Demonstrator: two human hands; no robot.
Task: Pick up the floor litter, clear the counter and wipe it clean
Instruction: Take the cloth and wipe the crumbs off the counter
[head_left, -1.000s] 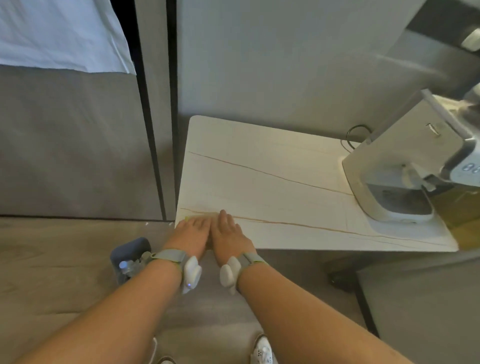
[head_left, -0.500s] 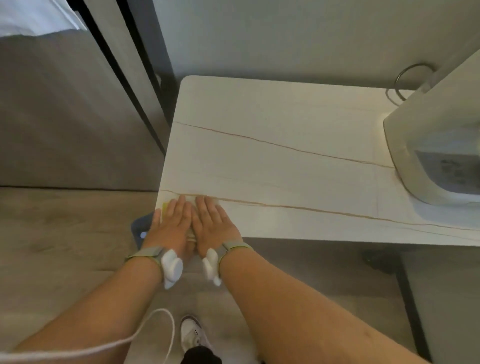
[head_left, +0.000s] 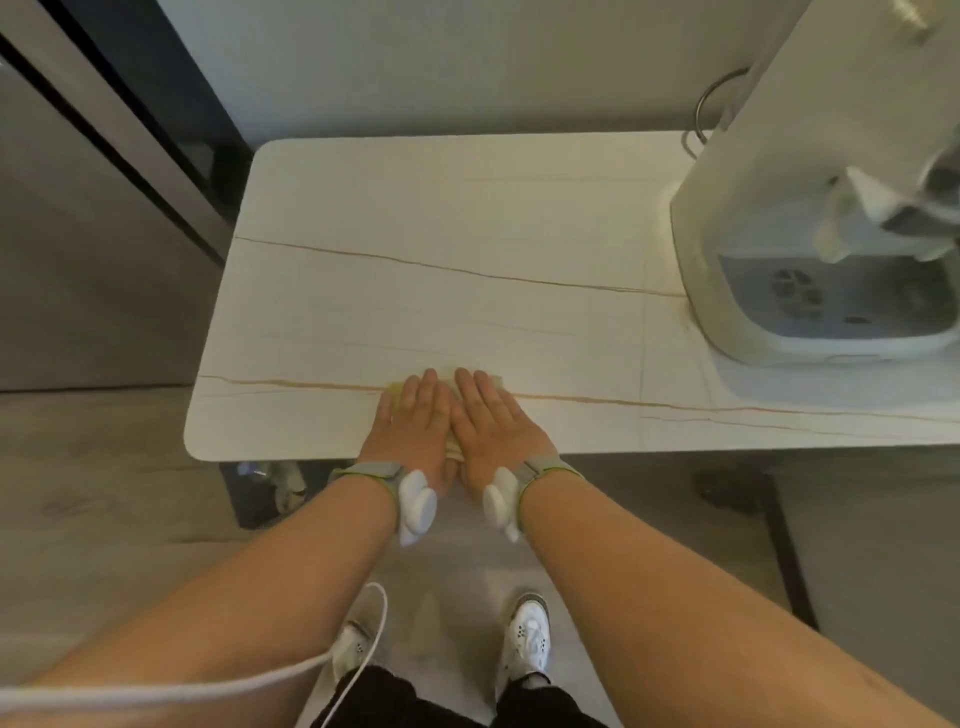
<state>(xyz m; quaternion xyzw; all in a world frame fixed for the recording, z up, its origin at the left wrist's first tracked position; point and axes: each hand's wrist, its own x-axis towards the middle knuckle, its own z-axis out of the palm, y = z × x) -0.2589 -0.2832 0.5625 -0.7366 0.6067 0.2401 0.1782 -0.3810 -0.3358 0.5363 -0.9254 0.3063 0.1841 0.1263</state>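
My left hand (head_left: 415, 423) and my right hand (head_left: 496, 423) lie flat side by side, palms down, on a pale yellow cloth (head_left: 451, 446) near the front edge of the white counter (head_left: 415, 270). Only slivers of the cloth show, past my fingertips and between my palms. The counter top is white stone with thin brown veins and bears nothing else on its left and middle.
A white water dispenser (head_left: 810, 228) stands on the counter's right end, with a cable loop (head_left: 711, 104) behind it. A dark bin (head_left: 260, 491) holding a bottle sits on the floor under the counter's left front corner. A dark cabinet stands to the left.
Both hands have slid the cloth to the right along the counter's front edge, from the left corner toward the middle. The view has tilted down and closer.
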